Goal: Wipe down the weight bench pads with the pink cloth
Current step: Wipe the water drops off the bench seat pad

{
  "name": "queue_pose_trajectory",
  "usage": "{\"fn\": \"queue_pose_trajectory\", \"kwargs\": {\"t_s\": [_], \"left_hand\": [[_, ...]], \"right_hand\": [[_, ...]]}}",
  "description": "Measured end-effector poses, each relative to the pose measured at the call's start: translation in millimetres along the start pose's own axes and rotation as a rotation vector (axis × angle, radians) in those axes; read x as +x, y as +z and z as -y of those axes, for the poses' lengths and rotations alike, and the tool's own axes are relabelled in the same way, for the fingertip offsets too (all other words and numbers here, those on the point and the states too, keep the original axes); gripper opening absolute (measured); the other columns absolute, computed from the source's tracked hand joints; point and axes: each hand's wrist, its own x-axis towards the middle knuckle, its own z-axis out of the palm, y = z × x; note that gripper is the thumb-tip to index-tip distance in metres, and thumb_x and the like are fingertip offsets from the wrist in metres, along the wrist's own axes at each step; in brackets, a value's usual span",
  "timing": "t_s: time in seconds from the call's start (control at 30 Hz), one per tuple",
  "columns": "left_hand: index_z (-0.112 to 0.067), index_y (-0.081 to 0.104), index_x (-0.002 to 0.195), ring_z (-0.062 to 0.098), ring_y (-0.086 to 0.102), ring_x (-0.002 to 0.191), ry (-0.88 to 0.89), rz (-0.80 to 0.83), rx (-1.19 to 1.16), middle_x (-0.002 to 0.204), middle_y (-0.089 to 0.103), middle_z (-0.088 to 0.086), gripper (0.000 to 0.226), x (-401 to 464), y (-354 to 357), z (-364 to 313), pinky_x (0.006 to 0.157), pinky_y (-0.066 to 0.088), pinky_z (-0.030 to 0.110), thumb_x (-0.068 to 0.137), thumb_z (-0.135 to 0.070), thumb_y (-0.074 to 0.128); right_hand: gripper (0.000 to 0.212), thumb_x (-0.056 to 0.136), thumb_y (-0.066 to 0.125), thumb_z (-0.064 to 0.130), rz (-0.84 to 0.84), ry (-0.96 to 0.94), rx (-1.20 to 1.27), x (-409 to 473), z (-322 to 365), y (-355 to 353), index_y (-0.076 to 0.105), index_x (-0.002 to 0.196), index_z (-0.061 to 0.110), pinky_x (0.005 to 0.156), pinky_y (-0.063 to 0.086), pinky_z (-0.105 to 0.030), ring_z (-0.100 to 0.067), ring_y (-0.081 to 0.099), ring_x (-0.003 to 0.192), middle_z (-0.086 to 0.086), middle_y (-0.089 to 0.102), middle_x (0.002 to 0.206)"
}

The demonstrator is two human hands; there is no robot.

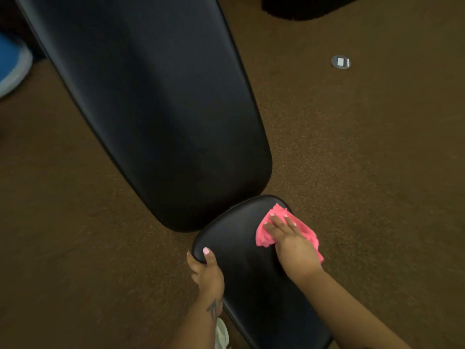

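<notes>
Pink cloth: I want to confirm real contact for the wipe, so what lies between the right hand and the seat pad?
Only the pink cloth lies between them: in the head view the right hand presses it flat-fingered onto the seat pad.

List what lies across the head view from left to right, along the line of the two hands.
Brown carpet → left hand gripping the seat pad's edge → black seat pad → right hand pressing the pink cloth → carpet again.
</notes>
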Motion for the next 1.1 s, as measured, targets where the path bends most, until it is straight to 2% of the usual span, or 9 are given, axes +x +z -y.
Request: {"fn": "queue_pose_trajectory", "kwargs": {"t_s": [0.07,0.2,0.37,0.47,0.6,0.67,0.8,0.97,1.1], "left_hand": [[-0.034,0.001,0.153,0.039,0.020,0.143,-0.001,0.014,-0.010,0.160,0.010,0.013,0.062,1,-1,2,0.112,0.022,0.054,0.100,-0.050,0.030],[-0.032,0.004,0.154,0.038,0.023,0.142,0.025,0.028,-0.050,0.160,0.013,0.013,0.060,1,-4,3,0.112,0.024,0.051,0.101,-0.046,0.030],[-0.031,0.005,0.154,0.037,0.023,0.143,0.025,0.035,-0.084,0.161,0.011,0.012,0.059,3,-7,4,0.112,0.024,0.049,0.101,-0.046,0.028],[-0.034,0.005,0.153,0.036,0.021,0.144,0.009,0.059,-0.096,0.161,0.010,0.010,0.059,3,-9,7,0.112,0.023,0.051,0.101,-0.049,0.026],[-0.037,0.004,0.152,0.036,0.022,0.144,-0.003,0.079,-0.117,0.161,0.012,0.009,0.058,8,-11,8,0.113,0.023,0.053,0.100,-0.052,0.025],[-0.039,0.004,0.152,0.036,0.024,0.143,-0.007,0.087,-0.126,0.161,0.014,0.009,0.058,11,-11,10,0.113,0.024,0.054,0.100,-0.052,0.025],[-0.039,0.004,0.152,0.035,0.022,0.144,-0.007,0.108,-0.138,0.161,0.012,0.007,0.057,13,-12,12,0.114,0.022,0.053,0.100,-0.052,0.025],[-0.039,0.007,0.153,0.032,0.020,0.145,0.020,0.130,-0.162,0.161,0.014,0.004,0.056,17,-15,18,0.115,0.021,0.051,0.101,-0.051,0.024],[-0.045,0.013,0.150,0.030,0.023,0.145,-0.008,0.201,-0.234,0.160,0.020,0.002,0.061,24,-19,27,0.115,0.024,0.055,0.094,-0.064,0.027]], "right_hand": [[0.086,0.084,0.063,0.018,-0.042,0.050,-0.033,12,5,-4,0.008,0.148,0.028,0.115,0.004,-0.034,-0.018,-0.005,0.144,0.008,-0.008,0.156],[0.063,0.095,0.035,0.000,-0.120,0.041,0.065,36,37,-9,0.012,0.148,0.025,0.115,0.007,-0.035,-0.026,-0.002,0.144,0.003,-0.002,0.157],[0.065,0.091,0.045,0.007,-0.101,-0.121,0.071,26,56,11,0.018,0.147,0.025,0.115,0.003,-0.033,-0.019,-0.001,0.144,0.005,0.002,0.157],[0.083,0.085,0.058,0.011,0.030,-0.135,-0.102,15,40,14,0.007,0.148,0.028,0.115,0.004,-0.032,-0.018,-0.006,0.144,0.008,-0.010,0.156],[0.099,0.074,0.072,0.028,0.086,-0.069,-0.076,20,32,-5,0.006,0.148,0.025,0.117,0.002,-0.034,-0.018,-0.006,0.144,0.006,-0.009,0.156],[0.111,0.066,0.079,0.027,0.094,-0.031,-0.119,29,38,-11,0.005,0.149,0.023,0.116,0.003,-0.036,-0.020,-0.006,0.144,0.002,-0.009,0.156],[0.068,0.092,0.044,0.006,0.033,-0.066,-0.025,43,62,-7,0.011,0.148,0.026,0.115,0.009,-0.040,-0.025,-0.005,0.144,0.004,-0.006,0.157],[0.061,0.094,0.035,0.003,0.091,-0.236,-0.059,24,65,8,0.020,0.146,0.032,0.113,0.011,-0.047,-0.018,-0.006,0.144,0.010,-0.001,0.157],[0.059,0.094,0.036,0.005,0.074,-0.263,-0.045,17,41,8,0.026,0.144,0.034,0.115,0.005,-0.033,-0.013,-0.005,0.144,0.010,0.004,0.157]]}}
